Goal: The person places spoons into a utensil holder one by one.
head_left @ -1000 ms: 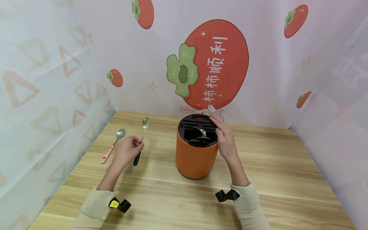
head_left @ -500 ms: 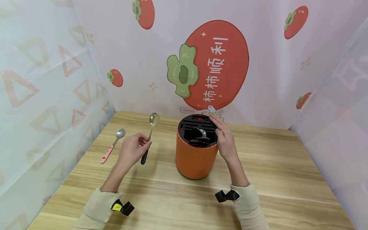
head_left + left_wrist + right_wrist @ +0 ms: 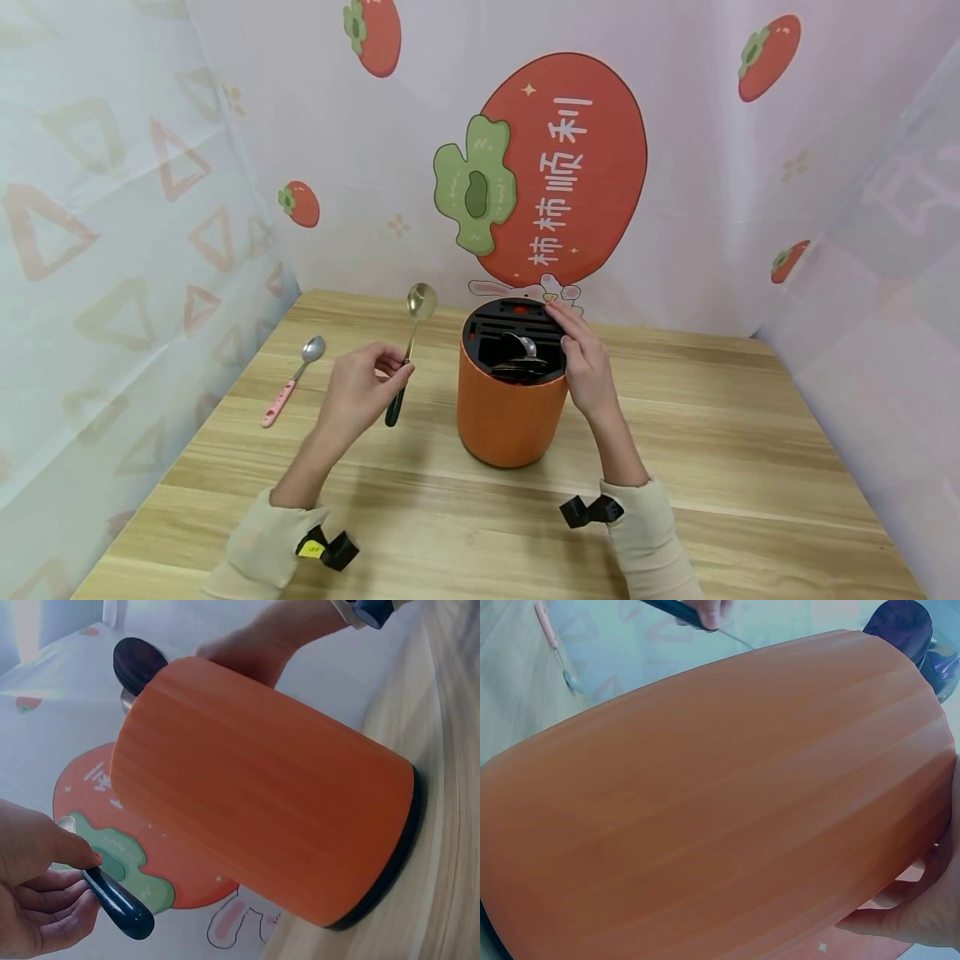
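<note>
My left hand (image 3: pixel 366 385) pinches a spoon (image 3: pixel 394 408) between thumb and fingers. It has a gold-coloured bowl, held uppermost, and a dark green handle that slants down below the fingers. To its right stands an orange cylindrical utensil holder (image 3: pixel 510 421) with a slotted black top (image 3: pixel 491 321). My right hand (image 3: pixel 591 373) rests on the holder's right rim, fingers extended along the edge. Utensil heads (image 3: pixel 527 343) stick up from the large front opening; their lower parts are hidden. In the left wrist view the spoon handle (image 3: pixel 120 906) is apart from the holder's side.
A second spoon (image 3: pixel 280 402), with a pink handle and silver bowl, lies on the wooden table (image 3: pixel 720 450) to the left. Behind the table hangs a pale backdrop (image 3: pixel 697 208) printed with persimmons. Each sleeve carries a small black wrist camera (image 3: pixel 341 550).
My left hand has moved rightward with the spoon, closer to the holder, and the spoon's bowl has risen in view. My right hand and the holder have stayed in place.
</note>
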A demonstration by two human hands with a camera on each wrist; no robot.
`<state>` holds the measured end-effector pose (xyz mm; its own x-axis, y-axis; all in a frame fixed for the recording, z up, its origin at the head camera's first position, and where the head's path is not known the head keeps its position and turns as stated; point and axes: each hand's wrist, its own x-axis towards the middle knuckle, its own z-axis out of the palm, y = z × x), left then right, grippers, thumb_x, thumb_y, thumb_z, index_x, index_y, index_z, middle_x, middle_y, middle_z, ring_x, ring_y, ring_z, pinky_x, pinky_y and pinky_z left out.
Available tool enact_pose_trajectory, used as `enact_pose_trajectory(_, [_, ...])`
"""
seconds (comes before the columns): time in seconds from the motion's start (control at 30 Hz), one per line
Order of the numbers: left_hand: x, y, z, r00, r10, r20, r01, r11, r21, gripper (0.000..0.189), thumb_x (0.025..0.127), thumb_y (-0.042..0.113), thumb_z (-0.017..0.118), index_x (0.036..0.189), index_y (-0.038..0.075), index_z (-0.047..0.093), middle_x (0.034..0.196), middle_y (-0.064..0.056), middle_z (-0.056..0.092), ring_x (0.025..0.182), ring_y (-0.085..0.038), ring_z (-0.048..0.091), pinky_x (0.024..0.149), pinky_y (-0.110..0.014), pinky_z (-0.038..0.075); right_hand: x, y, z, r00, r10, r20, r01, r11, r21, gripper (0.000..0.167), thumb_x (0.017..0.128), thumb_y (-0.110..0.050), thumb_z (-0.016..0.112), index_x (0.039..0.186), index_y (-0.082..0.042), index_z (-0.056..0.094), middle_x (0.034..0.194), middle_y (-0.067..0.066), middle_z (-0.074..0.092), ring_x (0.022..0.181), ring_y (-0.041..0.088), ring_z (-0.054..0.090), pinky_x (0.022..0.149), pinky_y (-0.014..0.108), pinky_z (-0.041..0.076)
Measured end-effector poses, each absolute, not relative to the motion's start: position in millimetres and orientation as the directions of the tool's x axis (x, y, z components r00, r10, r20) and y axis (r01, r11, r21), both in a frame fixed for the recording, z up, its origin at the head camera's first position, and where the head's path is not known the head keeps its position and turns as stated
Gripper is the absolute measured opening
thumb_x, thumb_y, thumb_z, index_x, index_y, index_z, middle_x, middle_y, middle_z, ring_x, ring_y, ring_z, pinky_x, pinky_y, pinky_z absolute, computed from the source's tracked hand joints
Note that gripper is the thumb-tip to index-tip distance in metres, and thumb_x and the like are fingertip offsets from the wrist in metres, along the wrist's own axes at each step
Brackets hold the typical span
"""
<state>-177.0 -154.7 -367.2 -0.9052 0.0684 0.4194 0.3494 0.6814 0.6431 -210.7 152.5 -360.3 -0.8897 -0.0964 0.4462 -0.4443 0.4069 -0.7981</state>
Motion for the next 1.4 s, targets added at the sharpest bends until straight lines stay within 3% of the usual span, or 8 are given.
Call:
enact_pose_trajectory(0.6, [-169,-114,-324,-0.794,0.081,0.602,0.560,0.481,0.674,0.013,0.085,0.007,0.077,0.094,0.001,0.070,0.087,-0.010,0.071,0.080,-0.019,0.070,0.066,-0.031,0.062,-211,153,-360,-0.885,-0.096,0.455,-0.450,0.425,-0.786,0.050,0.099,-0.009,0.032,0.143,-0.012,0.056,0.152,0.002,0.049,0.146,0.020,0.039,0.122,0.049,0.027])
enact_pose_trajectory(0.93, [-172,-96,-304,-0.725,0.073,0.684,0.648,0.410,0.643,0.014,0.083,0.007,0.078,0.093,0.000,0.070,0.085,-0.010,0.071,0.080,-0.018,0.070,0.068,-0.026,0.061,-212,153,-362,-0.886,-0.089,0.456,-0.449,0.416,-0.791,0.049,0.099,-0.008,0.033,0.142,-0.012,0.057,0.152,0.002,0.050,0.146,0.020,0.039,0.122,0.048,0.027])
enact_pose_trajectory(1.23, [-175,-79,-293,-0.606,0.044,0.794,0.762,0.318,0.564,0.015,0.082,0.006,0.079,0.092,-0.001,0.069,0.085,-0.011,0.070,0.077,-0.018,0.070,0.069,-0.026,0.061,-213,153,-363,-0.883,-0.096,0.459,-0.455,0.415,-0.788,0.050,0.099,-0.007,0.033,0.143,-0.013,0.056,0.152,0.002,0.049,0.147,0.021,0.038,0.122,0.048,0.026])
enact_pose_trajectory(1.4, [-180,-72,-297,-0.603,0.055,0.796,0.766,0.318,0.558,0.017,0.083,0.008,0.078,0.094,0.000,0.068,0.086,-0.011,0.069,0.081,-0.019,0.070,0.069,-0.027,0.061,-214,153,-362,-0.884,-0.100,0.456,-0.454,0.413,-0.789,0.051,0.098,-0.006,0.032,0.143,-0.010,0.055,0.153,0.003,0.049,0.148,0.023,0.036,0.122,0.050,0.025])
